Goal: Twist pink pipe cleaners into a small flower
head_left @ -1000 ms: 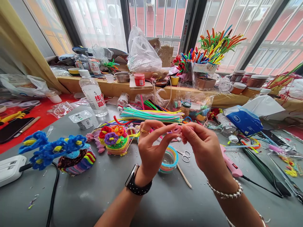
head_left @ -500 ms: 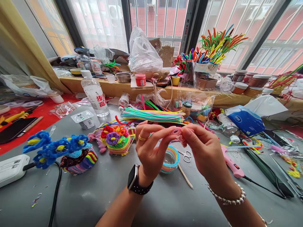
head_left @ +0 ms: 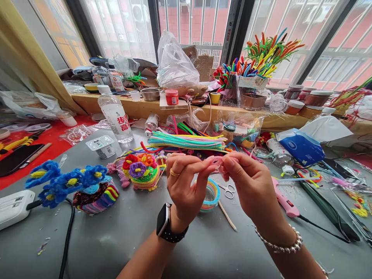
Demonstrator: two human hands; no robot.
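Observation:
Between my two hands is a small loop of pink pipe cleaner, held up above the table. My left hand pinches its left side between thumb and forefinger. The fingertips of my right hand are closed on its right side and hide part of it. Below and behind the hands stands a round cup banded in pastel pipe cleaner, partly covered by my left hand. Small white-handled scissors and a thin wooden stick lie beside the cup. A bundle of pastel pipe cleaners lies beyond my hands.
To the left stand a blue-flowered pot, a flower-topped pot and a water bottle. At right lie a pink glue gun with its cord and a blue tissue pack. A black cable crosses the left side.
Both hands keep their pinch on the pink pipe cleaner loop. My left fingers have shifted slightly, and the view has moved a little.

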